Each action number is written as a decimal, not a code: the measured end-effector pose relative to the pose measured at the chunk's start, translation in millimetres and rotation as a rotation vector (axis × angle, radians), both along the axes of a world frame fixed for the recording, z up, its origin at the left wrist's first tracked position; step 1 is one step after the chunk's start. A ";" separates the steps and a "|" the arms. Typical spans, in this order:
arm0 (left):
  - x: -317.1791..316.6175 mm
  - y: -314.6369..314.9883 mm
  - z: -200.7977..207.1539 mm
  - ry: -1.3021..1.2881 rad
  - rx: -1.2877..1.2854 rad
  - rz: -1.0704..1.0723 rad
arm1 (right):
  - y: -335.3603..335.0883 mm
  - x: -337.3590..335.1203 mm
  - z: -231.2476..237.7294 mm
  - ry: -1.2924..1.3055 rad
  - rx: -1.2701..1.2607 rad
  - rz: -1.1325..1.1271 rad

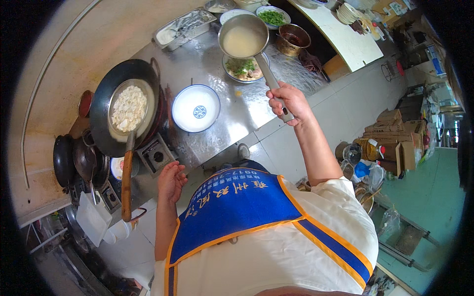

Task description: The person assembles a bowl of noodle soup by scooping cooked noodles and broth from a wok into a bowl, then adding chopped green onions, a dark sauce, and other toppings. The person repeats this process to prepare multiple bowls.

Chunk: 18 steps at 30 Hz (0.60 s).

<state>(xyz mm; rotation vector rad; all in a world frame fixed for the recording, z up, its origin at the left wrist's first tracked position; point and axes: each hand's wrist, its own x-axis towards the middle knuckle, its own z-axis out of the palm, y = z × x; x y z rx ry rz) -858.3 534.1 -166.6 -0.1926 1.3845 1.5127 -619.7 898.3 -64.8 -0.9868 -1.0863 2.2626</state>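
My right hand [289, 102] is wrapped round the grey handle of a saucepan [243, 39] with cloudy, pale liquid in it. The pan is over the far edge of a bowl of food [242, 69] topped with chopped greens, and hides part of that bowl. My left hand [172, 180] hangs beside the stove's front, fingers loosely bent and apart, nothing in it. Nearest to it are a burner [157, 155] and the wooden handle of a ladle or strainer [129, 167], which rests in a black wok [101, 93] and holds white chopped pieces. A blue-patterned white bowl [196, 108] sits between wok and saucepan.
Along the back stand a metal tray [183, 29], a bowl of chopped greens [273, 17] and a pot of dark liquid [293, 39]. A dark cloth [311, 61] lies at the steel counter's right. Cardboard boxes [387, 133] and an oil jug [369, 148] stand on the right.
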 end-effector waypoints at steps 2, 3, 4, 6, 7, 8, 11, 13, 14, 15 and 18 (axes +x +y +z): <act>6.8 14.2 -0.3 0.011 -0.035 -0.017 | 15.1 15.3 -9.2 -0.083 0.039 -0.059; 10.3 20.3 -1.2 0.017 -0.043 -0.020 | 22.2 20.8 -14.0 -0.114 0.046 -0.092; 13.2 26.0 -2.4 0.012 -0.051 -0.027 | 29.5 26.4 -17.8 -0.152 0.045 -0.084; 18.5 36.3 -5.7 -0.013 -0.063 -0.017 | 43.4 39.3 -23.3 -0.233 0.059 -0.060; 20.8 40.4 -7.6 -0.007 -0.047 -0.030 | 49.4 44.7 -25.3 -0.253 0.076 -0.026; 22.9 44.4 -9.2 -0.016 -0.051 -0.025 | 55.4 50.0 -26.8 -0.296 0.089 -0.003; 29.1 52.8 -13.1 -0.031 -0.048 -0.023 | 64.9 56.8 -37.5 -0.284 0.094 -0.005; 31.4 59.3 -15.0 -0.032 -0.052 -0.025 | 70.8 60.6 -42.2 -0.266 0.094 -0.006; 31.2 61.7 -15.7 -0.028 -0.058 -0.024 | 72.6 61.6 -43.5 -0.273 0.099 0.008; 31.2 62.9 -15.8 -0.022 -0.087 -0.016 | 73.4 61.9 -45.0 -0.292 0.100 0.020; 30.7 65.3 -13.5 -0.004 -0.070 -0.018 | 75.4 58.9 -46.9 -0.282 0.083 0.017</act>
